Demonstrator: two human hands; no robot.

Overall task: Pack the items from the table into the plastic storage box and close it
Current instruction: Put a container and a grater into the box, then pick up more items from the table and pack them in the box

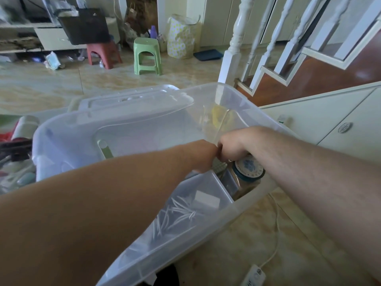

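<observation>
The plastic storage box (144,129), clear and lidless, sits in the middle of the view with its near corner towards the camera, and both of the person's forearms reach down into it. Its lid (134,101) lies just beyond the far rim. The left hand (203,156) and the right hand (234,148) meet knuckle to knuckle inside the box, both curled closed; a thin clear bag (216,118) with something yellow in it rises from between them, but which hand pinches it cannot be told, since the fingers point away from the camera. Just under the right wrist stands a jar (248,169) with a blue-and-white patterned top, against the box's right wall. Beside it, nearer the camera, a smaller clear container (198,200) holds white sticks and a white card. A green-and-white object (105,150) lies on the box floor to the left. Loose items (18,157) crowd the table left of the box. A white power strip (254,275) and its cord lie on the floor at the lower right.
</observation>
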